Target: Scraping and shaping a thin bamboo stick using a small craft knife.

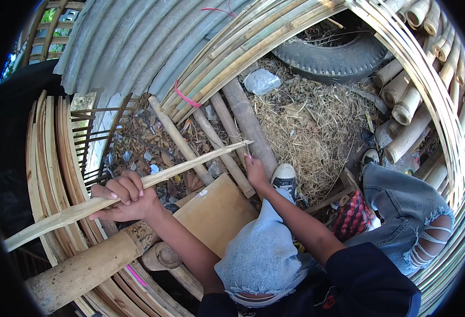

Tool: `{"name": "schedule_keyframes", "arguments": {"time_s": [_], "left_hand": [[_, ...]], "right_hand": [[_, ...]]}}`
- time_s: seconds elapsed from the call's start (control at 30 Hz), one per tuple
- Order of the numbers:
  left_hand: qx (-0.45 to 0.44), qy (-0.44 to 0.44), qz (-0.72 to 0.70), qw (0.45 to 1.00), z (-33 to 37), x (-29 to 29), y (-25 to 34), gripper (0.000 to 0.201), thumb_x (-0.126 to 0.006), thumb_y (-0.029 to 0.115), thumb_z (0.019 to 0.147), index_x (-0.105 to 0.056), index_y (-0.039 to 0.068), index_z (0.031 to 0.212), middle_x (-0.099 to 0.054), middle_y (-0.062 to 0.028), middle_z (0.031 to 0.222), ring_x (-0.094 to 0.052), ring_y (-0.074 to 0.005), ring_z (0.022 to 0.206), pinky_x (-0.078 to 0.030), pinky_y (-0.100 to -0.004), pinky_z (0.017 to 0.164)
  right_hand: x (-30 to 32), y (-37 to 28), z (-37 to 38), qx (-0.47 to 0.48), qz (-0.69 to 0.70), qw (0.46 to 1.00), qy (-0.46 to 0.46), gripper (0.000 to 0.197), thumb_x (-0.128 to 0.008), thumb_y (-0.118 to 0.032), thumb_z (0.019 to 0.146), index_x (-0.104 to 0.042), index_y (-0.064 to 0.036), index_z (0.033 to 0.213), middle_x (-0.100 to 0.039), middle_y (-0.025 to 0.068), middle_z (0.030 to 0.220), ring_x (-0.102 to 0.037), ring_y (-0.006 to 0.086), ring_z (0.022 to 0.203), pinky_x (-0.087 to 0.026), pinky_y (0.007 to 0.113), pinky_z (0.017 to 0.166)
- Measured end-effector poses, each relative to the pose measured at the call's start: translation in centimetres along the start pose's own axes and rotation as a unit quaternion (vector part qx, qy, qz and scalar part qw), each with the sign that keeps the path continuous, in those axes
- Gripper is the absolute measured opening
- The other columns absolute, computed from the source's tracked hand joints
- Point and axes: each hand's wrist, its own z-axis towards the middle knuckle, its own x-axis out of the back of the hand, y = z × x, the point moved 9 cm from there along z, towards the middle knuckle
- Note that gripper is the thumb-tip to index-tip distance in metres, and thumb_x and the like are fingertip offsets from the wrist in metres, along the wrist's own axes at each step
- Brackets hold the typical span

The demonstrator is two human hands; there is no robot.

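A long pale split bamboo strip (195, 164) slants from the lower left up to the middle of the view. My left hand (120, 196) is closed around it, fingers curled over the top. Just below the strip's far, frayed end is my right hand (254, 170), its fingers closed. What those fingers hold, if anything, is too small to make out. Under the strip, a thick bamboo pole (98, 259) lies across the lower left, beside a flat tan board (216, 211) near my left forearm.
Stacked bamboo slats (53, 158) stand at the left. A bundle of long strips with a pink tie (186, 95) arches above. Corrugated sheeting (132, 42), a tyre (338, 58), bamboo poles (407, 111) and dry shavings (306, 132) surround my feet. A red-and-black patterned bag (351, 217) lies between my legs.
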Motion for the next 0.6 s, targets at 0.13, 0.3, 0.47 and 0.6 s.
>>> {"name": "schedule_keyframes", "arguments": {"time_s": [0.13, 0.3, 0.47, 0.6], "left_hand": [[0.006, -0.011, -0.014, 1.0, 0.2, -0.6, -0.5, 0.055, -0.033, 0.062, 0.087, -0.042, 0.01, 0.071, -0.031, 0.0016, 0.041, -0.025, -0.0066, 0.029, -0.026, -0.0197, 0.03], [0.027, -0.032, -0.046, 0.998, 0.3, -0.5, -0.5, 0.052, -0.042, 0.062, 0.084, -0.037, 0.013, 0.067, -0.032, 0.0045, 0.039, -0.024, -0.0033, 0.03, -0.024, -0.0179, 0.03], [0.016, -0.019, -0.044, 0.999, 0.6, -0.4, -0.3, 0.053, -0.043, 0.062, 0.084, -0.036, 0.012, 0.067, -0.031, 0.0046, 0.039, -0.023, -0.0021, 0.028, -0.024, -0.016, 0.028], [0.012, -0.02, -0.042, 0.999, 0.8, -0.3, -0.2, 0.053, -0.044, 0.061, 0.084, -0.035, 0.012, 0.066, -0.032, 0.0041, 0.04, -0.023, -0.002, 0.028, -0.025, -0.0155, 0.026]], "right_hand": [[-1.5, -3.3, -0.7, 0.073, 0.15, 0.981, -0.104, 0.05, -0.043, -0.036, 0.093, -0.049, 0.0044, 0.065, -0.046, 0.0121, 0.052, -0.043, 0.0194, 0.048, -0.034, 0.038, 0.051], [-2.3, -10.4, -7.3, 0.138, 0.191, 0.942, -0.239, 0.047, -0.043, -0.032, 0.094, -0.043, 0.0039, 0.063, -0.034, 0.0063, 0.049, -0.034, 0.0135, 0.05, -0.032, 0.034, 0.049], [-1.9, -12.2, -8.3, 0.157, 0.149, 0.935, -0.282, 0.051, -0.046, -0.032, 0.093, -0.042, 0.0044, 0.058, -0.032, 0.003, 0.049, -0.034, 0.0115, 0.05, -0.031, 0.034, 0.048], [-1.3, -8.1, -4.7, 0.058, 0.163, 0.968, -0.182, 0.054, -0.045, -0.037, 0.092, -0.044, 0.0015, 0.055, -0.034, 0.0031, 0.048, -0.034, 0.0116, 0.049, -0.031, 0.035, 0.048]]}}
